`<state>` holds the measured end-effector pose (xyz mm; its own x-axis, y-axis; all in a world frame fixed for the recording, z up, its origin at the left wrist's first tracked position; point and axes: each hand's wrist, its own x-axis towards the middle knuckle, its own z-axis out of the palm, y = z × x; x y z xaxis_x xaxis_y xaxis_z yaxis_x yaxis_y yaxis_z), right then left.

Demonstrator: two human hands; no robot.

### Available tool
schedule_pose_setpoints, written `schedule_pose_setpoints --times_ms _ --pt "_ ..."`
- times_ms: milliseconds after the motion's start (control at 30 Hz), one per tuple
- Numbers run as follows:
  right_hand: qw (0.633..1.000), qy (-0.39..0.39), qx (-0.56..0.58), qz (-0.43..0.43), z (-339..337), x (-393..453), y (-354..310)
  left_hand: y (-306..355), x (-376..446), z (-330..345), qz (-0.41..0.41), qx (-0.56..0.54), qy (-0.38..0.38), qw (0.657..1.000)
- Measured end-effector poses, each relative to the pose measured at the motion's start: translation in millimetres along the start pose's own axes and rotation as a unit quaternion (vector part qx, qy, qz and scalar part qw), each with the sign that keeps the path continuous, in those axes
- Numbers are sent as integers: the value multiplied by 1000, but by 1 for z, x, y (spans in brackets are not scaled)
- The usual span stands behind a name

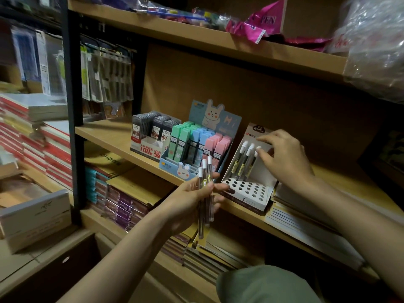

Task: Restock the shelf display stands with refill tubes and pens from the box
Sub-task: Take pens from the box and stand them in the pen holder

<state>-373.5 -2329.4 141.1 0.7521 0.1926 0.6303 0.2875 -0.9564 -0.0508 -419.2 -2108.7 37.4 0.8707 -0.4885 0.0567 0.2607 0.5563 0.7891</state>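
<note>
White cardboard display stand (247, 189) sits on the wooden shelf, its front panel perforated with rows of round holes, its back card upright; three clear refill tubes with white caps (244, 160) stand tilted in the rear holes; remaining holes unfilled; a bundle of like tubes (205, 193), white caps upward, is held near-vertical just left of the stand, in front of the shelf edge.

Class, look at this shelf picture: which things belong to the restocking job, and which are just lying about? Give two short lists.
Part of the job:
left hand gripping spare refill tubes
right hand pinching a tube going into the white display stand

Just lying about:
rabbit display box
grey lead box
pink packet
notebook stacks
</note>
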Motion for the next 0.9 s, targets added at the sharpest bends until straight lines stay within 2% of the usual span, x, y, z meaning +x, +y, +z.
schedule_pose_setpoints --times_ms 67,167,267,367,500,633,767,900 --pt "995 -12 102 14 -7 -4 -12 -1 0 0 8 24 -4 1000" --pt "958 -111 258 63 -10 -8 -38 -2 0 1 9 45 -13 999" --pt "937 -172 298 59 -7 -13 -56 -2 -1 6 12 64 -19 998" --pt "916 -194 345 59 -2 -18 -64 0 -5 7 18 92 -24 995" --pt "921 -178 342 50 -3 -17 -64 2 -8 7 10 84 -18 996" --pt "909 -108 387 108 -20 -1 -45 0 -7 2 31 156 68 985" --pt "940 -37 324 104 -39 5 -13 -6 -5 -3 18 156 91 983" --pt "956 -10 274 106 -38 2 2 -8 -1 0 -12 131 107 986"
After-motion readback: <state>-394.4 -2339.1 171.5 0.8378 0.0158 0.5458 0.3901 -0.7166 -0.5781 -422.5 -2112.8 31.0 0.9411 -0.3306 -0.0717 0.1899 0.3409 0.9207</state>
